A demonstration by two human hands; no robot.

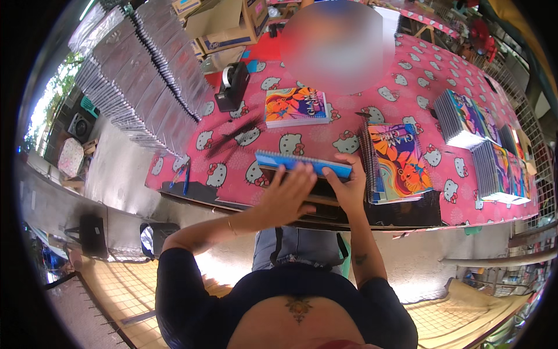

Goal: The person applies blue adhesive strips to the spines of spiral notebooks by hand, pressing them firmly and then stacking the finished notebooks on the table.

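A spiral-bound notebook with a blue edge (302, 163) is held up on its side at the near edge of the pink cat-print table (407, 81). My left hand (288, 195) lies flat against its near face, fingers spread upward. From the right, my right hand (347, 189) grips the same notebook, thumb along its top edge. A colourful notebook (400, 161) lies open-faced just right of my right hand. Another colourful notebook (296, 107) lies farther back in the middle.
Long rows of clear-wrapped packs (145, 75) fill the table's left side. A black tape dispenser (232, 86) stands behind them. Stacks of colourful notebooks (465, 119) sit at the right. A person is across the table. Cardboard boxes (226, 23) are at the back.
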